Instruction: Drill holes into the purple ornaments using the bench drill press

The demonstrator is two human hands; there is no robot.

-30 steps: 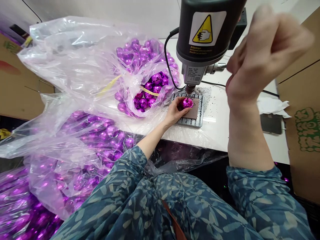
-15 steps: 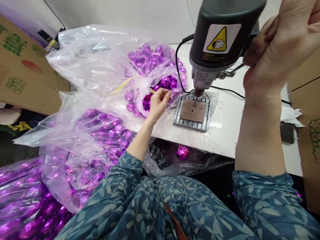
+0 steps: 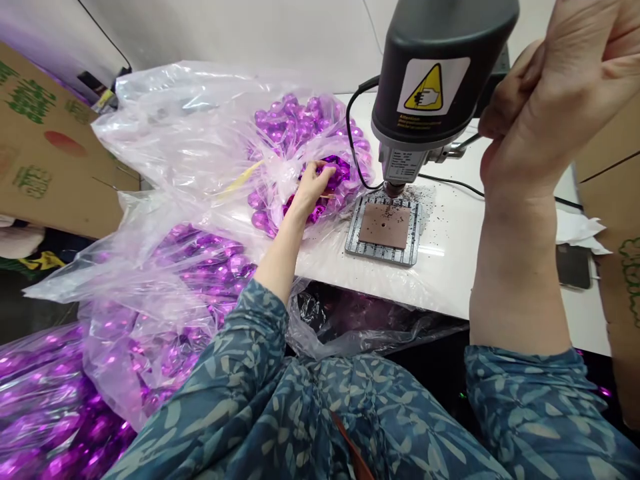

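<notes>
My left hand reaches into the mouth of a clear plastic bag, among shiny purple faceted balls. Its thumb and forefinger are apart over the balls, and its other fingers are partly hidden. High on the right, my right hand is curled closed beside a black drill press, around its lever, most of which the fingers cover. Under the chuck, a brown square plate with a small hole lies on the grey slotted base.
Dark shavings are scattered round the base on the white table. Below the front edge hangs an open clear bag. More bagged purple balls lie left. A phone lies right, and a cardboard box stands left.
My left hand has moved up and deeper among the balls, its fingers spreading. The magenta ball seen below the table edge is out of sight. My right hand stays at the lever.
</notes>
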